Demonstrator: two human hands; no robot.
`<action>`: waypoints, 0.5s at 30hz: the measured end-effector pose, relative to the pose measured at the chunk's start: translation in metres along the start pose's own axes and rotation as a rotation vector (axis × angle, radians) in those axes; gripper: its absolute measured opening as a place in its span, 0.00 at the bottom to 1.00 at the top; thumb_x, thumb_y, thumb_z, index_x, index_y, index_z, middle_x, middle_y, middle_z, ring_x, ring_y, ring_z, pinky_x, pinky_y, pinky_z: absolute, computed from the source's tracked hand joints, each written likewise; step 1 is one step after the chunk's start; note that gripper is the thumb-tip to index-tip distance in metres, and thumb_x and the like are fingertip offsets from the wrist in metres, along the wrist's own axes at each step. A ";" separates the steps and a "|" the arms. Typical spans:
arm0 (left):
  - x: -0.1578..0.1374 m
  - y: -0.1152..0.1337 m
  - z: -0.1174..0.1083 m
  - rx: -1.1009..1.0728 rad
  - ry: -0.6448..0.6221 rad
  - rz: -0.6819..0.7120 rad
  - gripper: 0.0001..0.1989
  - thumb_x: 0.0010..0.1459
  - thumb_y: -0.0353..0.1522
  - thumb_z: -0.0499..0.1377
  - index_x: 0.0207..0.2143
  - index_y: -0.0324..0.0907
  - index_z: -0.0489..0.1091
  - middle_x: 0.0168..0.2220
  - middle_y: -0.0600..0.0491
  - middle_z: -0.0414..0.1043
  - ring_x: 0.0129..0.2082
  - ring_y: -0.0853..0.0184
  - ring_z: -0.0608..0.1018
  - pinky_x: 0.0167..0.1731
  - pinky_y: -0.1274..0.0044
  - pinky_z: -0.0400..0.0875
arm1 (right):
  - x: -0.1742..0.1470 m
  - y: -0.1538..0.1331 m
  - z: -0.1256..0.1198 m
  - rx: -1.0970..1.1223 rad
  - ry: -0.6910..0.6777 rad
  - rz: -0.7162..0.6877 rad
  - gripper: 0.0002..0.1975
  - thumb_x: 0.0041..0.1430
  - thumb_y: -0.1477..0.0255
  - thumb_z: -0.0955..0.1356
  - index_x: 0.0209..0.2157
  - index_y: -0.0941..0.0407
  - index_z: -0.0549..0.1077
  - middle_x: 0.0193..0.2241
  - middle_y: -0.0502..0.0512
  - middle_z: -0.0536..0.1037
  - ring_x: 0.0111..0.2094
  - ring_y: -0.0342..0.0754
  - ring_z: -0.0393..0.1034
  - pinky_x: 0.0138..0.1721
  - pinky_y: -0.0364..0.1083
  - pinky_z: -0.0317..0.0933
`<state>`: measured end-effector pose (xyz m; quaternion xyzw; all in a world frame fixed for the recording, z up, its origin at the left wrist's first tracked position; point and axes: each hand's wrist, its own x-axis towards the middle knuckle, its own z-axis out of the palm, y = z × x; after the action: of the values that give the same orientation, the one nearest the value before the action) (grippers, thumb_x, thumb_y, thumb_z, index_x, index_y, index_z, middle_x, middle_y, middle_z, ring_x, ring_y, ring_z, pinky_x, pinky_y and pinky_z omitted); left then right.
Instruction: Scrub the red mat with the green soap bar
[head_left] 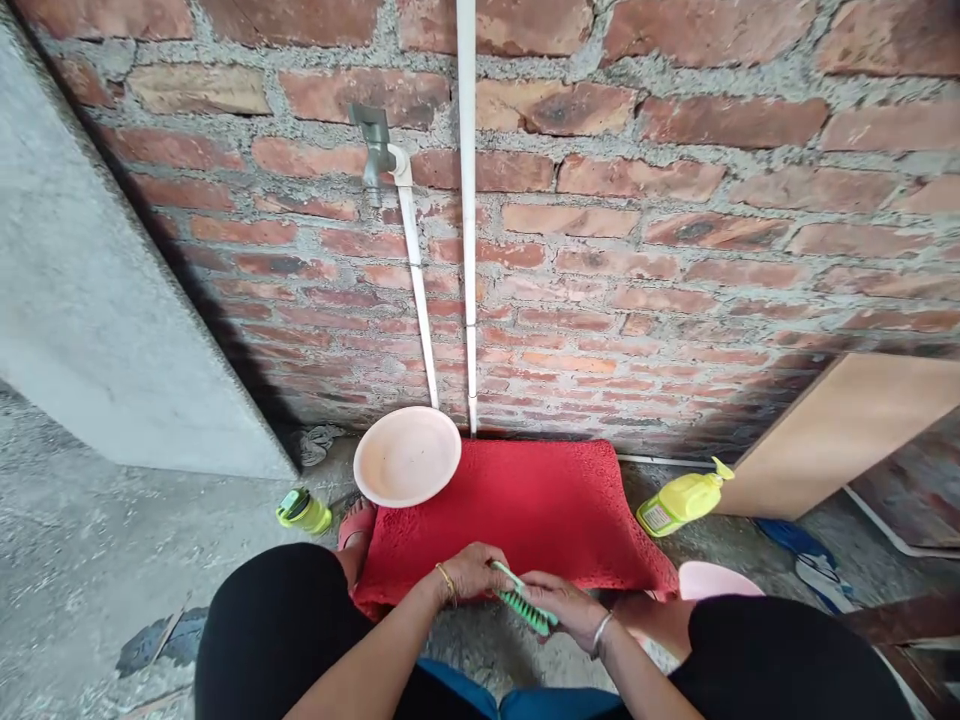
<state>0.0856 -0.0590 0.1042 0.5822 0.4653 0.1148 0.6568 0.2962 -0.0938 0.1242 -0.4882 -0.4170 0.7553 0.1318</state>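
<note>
A green scrub brush (527, 608) with dark and green bristles is held between my two hands, above the near edge of the red mat. My left hand (472, 573), with a gold bangle at its wrist, grips one end of it. Fingers of my right hand (562, 606), which has a silver bangle, close around the other end. The red mat (540, 510) lies spread in front of me, its near edge hanging down; what supports it is hidden. On its far left corner sits a pale pink basin (409, 458).
A yellow pump bottle (679, 500) stands to the mat's right, near a pink container (718, 580) partly hidden by my knee. Left lies a lime-green bottle (304, 512). A tap (373, 150) and white pipes (466, 220) run along the brick wall. A grey slab (127, 260) leans left, a tan board (847, 430) right.
</note>
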 end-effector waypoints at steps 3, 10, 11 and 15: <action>0.019 -0.011 0.000 0.036 -0.025 -0.115 0.24 0.44 0.45 0.64 0.42 0.42 0.73 0.29 0.58 0.70 0.27 0.71 0.70 0.28 0.78 0.65 | 0.007 0.007 -0.012 -0.099 0.044 0.075 0.34 0.40 0.46 0.70 0.44 0.55 0.74 0.29 0.50 0.70 0.27 0.41 0.65 0.23 0.40 0.61; 0.074 -0.019 -0.060 0.652 0.240 -0.464 0.27 0.50 0.39 0.64 0.52 0.42 0.68 0.54 0.43 0.69 0.56 0.55 0.71 0.55 0.68 0.64 | 0.046 0.004 -0.061 -0.181 0.321 0.189 0.36 0.42 0.46 0.66 0.48 0.54 0.72 0.35 0.54 0.74 0.33 0.45 0.67 0.27 0.42 0.64; 0.082 -0.024 -0.068 0.659 0.255 -0.500 0.29 0.48 0.38 0.65 0.53 0.40 0.67 0.56 0.40 0.68 0.58 0.51 0.69 0.56 0.66 0.63 | 0.055 0.000 -0.070 -0.156 0.369 0.195 0.36 0.42 0.47 0.66 0.49 0.54 0.72 0.38 0.55 0.74 0.35 0.46 0.68 0.29 0.43 0.65; 0.108 -0.049 -0.084 0.680 0.258 -0.615 0.44 0.33 0.39 0.73 0.55 0.39 0.65 0.56 0.36 0.67 0.58 0.46 0.69 0.55 0.62 0.66 | 0.103 -0.029 -0.106 -0.177 0.516 0.200 0.35 0.45 0.49 0.65 0.53 0.53 0.69 0.44 0.57 0.75 0.42 0.50 0.70 0.34 0.45 0.66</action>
<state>0.0625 0.0566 0.0196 0.5804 0.7050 -0.1725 0.3692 0.3296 0.0396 0.0633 -0.7125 -0.3837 0.5761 0.1152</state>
